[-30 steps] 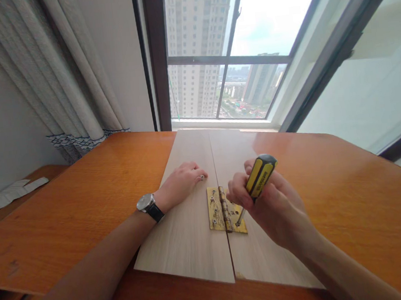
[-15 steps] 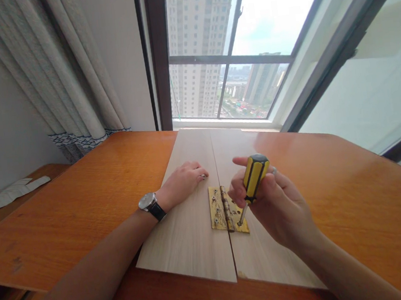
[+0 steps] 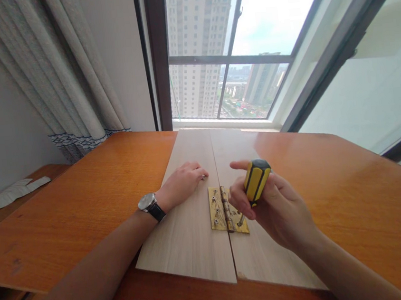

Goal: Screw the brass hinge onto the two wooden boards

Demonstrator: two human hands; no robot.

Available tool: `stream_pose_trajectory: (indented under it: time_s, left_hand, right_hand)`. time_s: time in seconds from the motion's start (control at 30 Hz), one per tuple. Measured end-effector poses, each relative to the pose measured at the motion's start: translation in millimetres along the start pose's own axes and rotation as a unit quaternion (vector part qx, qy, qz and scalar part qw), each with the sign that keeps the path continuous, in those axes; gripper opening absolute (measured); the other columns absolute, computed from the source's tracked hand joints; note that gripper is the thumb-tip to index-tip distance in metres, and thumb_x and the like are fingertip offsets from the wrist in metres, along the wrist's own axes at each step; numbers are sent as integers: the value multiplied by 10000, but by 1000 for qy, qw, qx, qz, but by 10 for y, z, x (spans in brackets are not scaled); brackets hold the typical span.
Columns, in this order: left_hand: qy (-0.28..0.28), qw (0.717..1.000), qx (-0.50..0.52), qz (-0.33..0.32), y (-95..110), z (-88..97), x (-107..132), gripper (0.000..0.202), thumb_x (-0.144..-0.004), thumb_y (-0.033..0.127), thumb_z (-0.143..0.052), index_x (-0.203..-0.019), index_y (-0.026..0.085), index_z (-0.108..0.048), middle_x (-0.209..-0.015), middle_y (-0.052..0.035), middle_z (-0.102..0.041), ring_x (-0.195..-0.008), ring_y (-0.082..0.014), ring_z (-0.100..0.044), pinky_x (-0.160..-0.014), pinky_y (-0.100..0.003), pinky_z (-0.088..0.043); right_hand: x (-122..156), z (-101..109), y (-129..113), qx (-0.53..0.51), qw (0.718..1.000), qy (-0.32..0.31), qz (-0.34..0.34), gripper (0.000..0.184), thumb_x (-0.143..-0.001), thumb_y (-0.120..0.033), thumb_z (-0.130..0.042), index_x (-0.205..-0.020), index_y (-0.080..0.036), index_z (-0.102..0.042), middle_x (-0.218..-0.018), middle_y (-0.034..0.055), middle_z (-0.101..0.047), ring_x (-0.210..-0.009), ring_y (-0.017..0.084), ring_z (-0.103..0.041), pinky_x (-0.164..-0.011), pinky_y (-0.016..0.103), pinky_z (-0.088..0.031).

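Observation:
My right hand point(image 3: 278, 204) is closed round the yellow and black handle of a screwdriver point(image 3: 259, 182). The screwdriver leans, its tip down at a screw near the lower corner of a brass hinge point(image 3: 218, 210). The hinge lies open across the seam between a left pale wooden board point(image 3: 189, 246) and a right pale wooden board point(image 3: 270, 266). Screws sit in the hinge's left leaf; my fingers partly hide the right leaf. My left hand point(image 3: 181, 185) rests on the left board above the hinge, fingers curled, with a small metal screw point(image 3: 204, 177) at the fingertips.
Both boards lie on an orange-brown wooden table point(image 3: 363, 199). A large window point(image 3: 227, 61) stands behind it. A grey curtain point(image 3: 81, 72) hangs at the left, and a pale folded strip point(image 3: 15, 192) lies on a lower surface below it.
My right hand has turned slightly and the screwdriver handle has tipped a little, with its tip still at the same corner of the hinge. My left hand has stayed put.

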State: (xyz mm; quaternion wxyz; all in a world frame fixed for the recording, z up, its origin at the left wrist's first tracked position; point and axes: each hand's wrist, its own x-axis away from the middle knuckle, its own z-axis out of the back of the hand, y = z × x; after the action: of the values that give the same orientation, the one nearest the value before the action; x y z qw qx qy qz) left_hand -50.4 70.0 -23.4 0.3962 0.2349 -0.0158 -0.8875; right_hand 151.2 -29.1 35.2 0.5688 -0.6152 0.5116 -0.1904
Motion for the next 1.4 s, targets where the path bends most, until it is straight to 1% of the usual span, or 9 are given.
stream_pose_trajectory:
  time_s: [0.13, 0.27, 0.37, 0.47, 0.6, 0.8, 1.07, 1.23, 1.4]
  left_hand:
    - [1, 1000, -4, 7, 23, 18, 4, 221, -997, 126, -520, -1079, 184, -717, -1046, -63, -681, -999, -217, -620, -936, -368, -527]
    - [-7, 1000, -1, 7, 62, 53, 15, 246, -998, 118, -487, -1074, 185, -711, -1081, -71, -674, -1030, -220, -616, -969, -382, -518]
    - [-7, 1000, 3, 12, 73, 62, 23, 257, -1006, 137, -468, -1071, 191, -711, -1085, -73, -673, -1035, -218, -616, -980, -385, -516]
    - [-3, 1000, 6, 11, 62, 50, 24, 251, -1006, 146, -475, -1068, 197, -713, -1081, -69, -672, -1039, -214, -616, -979, -374, -516]
    - [-1, 1000, -1, 7, 43, 30, 19, 245, -1011, 161, -481, -1074, 204, -714, -1069, -64, -671, -1033, -214, -613, -981, -375, -516]
    - [-7, 1000, -5, 6, 46, 33, 17, 243, -999, 135, -492, -1082, 196, -712, -1074, -72, -664, -1038, -211, -611, -973, -364, -514]
    - [0, 1000, 7, 5, 42, 31, 19, 264, -1006, 127, -462, -1078, 195, -706, -1097, -70, -667, -1040, -213, -612, -972, -374, -515]
    - [-3, 1000, 8, 5, 47, 37, 12, 240, -999, 127, -482, -1063, 183, -706, -1090, -76, -668, -1027, -214, -612, -977, -375, -515]
    - [1, 1000, 11, 4, 43, 35, 13, 228, -992, 127, -493, -1053, 190, -704, -1086, -69, -670, -1028, -209, -615, -976, -371, -516]
  right_hand:
    - [4, -27, -37, -17, 999, -4, -34, 397, -1002, -572, -486, -1198, -262, -638, -609, -51, -458, -521, 124, -311, -553, 295, -272]
    - [15, -20, -55, -4, 1000, -7, -24, 560, -836, -763, -589, -1150, -299, -577, -596, -70, -414, -523, 129, -261, -535, 290, -259]
    - [23, 16, -31, -18, 1000, -13, -14, 365, -860, -611, -689, -962, -302, -524, -648, -65, -432, -536, 121, -265, -526, 278, -221]
    - [27, 53, 2, -11, 1000, -25, -15, 292, -910, -524, -673, -881, -279, -518, -674, -53, -458, -525, 114, -297, -516, 279, -225]
    - [27, 85, 44, 5, 999, -28, 14, 250, -895, -514, -701, -957, -283, -628, -746, -34, -553, -532, 111, -429, -511, 269, -311]
    - [16, 89, 59, 46, 998, 22, 37, 373, -903, -569, -662, -950, -220, -786, -803, 39, -642, -683, 157, -551, -642, 315, -435]
    - [-3, 19, 6, 26, 998, 47, 18, 354, -965, -509, -602, -1197, -258, -694, -657, -8, -608, -588, 175, -529, -613, 342, -430]
    - [0, 10, 22, 0, 1000, 24, 0, 331, -995, -517, -543, -1088, -232, -684, -643, -12, -579, -529, 143, -479, -547, 303, -361]
    - [-7, 3, 23, 0, 999, 34, -16, 412, -977, -591, -523, -1100, -228, -675, -643, -20, -543, -512, 128, -422, -533, 295, -329]
